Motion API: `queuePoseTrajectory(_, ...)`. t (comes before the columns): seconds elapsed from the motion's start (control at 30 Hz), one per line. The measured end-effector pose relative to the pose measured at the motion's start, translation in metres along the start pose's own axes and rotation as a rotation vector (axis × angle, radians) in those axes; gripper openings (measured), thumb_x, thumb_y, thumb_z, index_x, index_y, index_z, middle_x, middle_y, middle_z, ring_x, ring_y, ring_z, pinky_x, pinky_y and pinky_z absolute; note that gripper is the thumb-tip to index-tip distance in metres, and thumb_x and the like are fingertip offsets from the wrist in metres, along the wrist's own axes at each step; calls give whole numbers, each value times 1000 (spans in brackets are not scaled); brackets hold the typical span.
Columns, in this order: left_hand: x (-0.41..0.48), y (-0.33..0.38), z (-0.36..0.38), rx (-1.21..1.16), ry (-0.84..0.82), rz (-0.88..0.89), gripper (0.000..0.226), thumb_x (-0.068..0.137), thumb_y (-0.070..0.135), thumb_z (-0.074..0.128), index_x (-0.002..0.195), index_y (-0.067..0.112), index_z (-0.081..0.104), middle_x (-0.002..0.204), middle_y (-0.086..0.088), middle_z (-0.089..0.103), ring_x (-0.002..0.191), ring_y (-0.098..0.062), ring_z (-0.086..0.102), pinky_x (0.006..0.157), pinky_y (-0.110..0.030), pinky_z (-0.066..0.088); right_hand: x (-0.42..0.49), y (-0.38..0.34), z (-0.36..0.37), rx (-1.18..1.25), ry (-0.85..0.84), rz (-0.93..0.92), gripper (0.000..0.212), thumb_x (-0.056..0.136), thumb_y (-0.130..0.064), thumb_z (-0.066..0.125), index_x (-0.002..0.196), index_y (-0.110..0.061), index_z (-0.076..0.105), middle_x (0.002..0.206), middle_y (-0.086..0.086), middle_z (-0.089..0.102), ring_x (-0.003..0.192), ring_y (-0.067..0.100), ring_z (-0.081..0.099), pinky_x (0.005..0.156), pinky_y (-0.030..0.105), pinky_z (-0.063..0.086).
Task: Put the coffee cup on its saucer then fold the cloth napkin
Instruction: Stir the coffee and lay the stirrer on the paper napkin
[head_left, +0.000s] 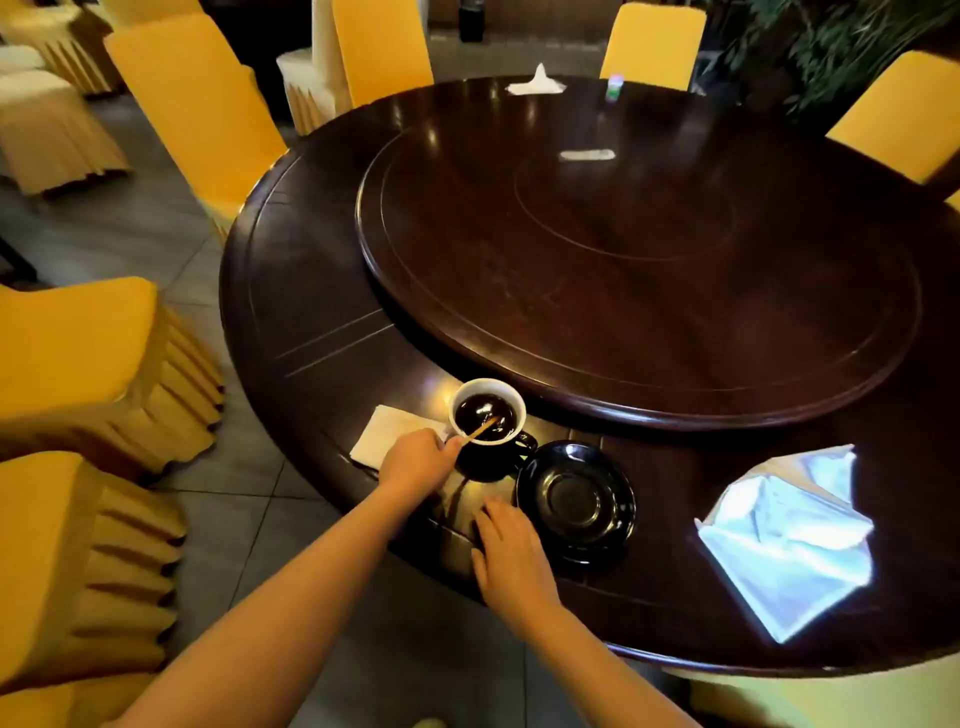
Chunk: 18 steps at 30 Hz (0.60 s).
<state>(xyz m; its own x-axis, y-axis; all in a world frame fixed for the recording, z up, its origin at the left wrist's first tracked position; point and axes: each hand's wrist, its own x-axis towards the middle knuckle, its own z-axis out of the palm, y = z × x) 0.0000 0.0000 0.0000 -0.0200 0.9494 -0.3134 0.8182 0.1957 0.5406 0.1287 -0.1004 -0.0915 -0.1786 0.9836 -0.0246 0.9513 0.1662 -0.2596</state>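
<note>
A black coffee cup (491, 457) with a white inside, full of dark coffee, stands on the dark round table (311, 322) near its front edge. My left hand (418, 460) pinches a thin wooden stir stick (480, 430) that dips into the coffee. An empty black saucer (576, 496) lies just right of the cup, apart from it. My right hand (511, 551) rests flat on the table, fingers spread, touching the saucer's left rim. A crumpled white cloth napkin (789, 535) lies unfolded at the right.
A white paper napkin (384, 434) lies under my left hand, left of the cup. A large raised turntable (639, 270) fills the table's middle. Another white napkin (535, 83) and a small box (614, 85) sit at the far edge. Yellow-covered chairs (197, 104) ring the table.
</note>
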Motion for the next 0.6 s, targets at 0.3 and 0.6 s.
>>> queuePoseTrajectory(0.3, 14, 6, 2, -283, -243, -134, 38, 94, 33, 46, 63, 14, 58, 55, -2, 57, 48, -14, 49, 50, -25, 39, -6, -6, 28, -66, -143, -32, 58, 89, -45, 35, 139, -16, 39, 147, 7, 40, 137, 21, 34, 110, 37, 9)
queuePoseTrajectory(0.6, 14, 4, -9, -259, -241, -202, 32, 85, 19, 49, 54, 12, 55, 47, -2, 52, 43, -14, 45, 44, -21, 33, -9, -3, 30, -58, -125, -39, 57, 92, -45, 32, 141, -16, 35, 149, 6, 36, 138, 19, 30, 110, 37, 9)
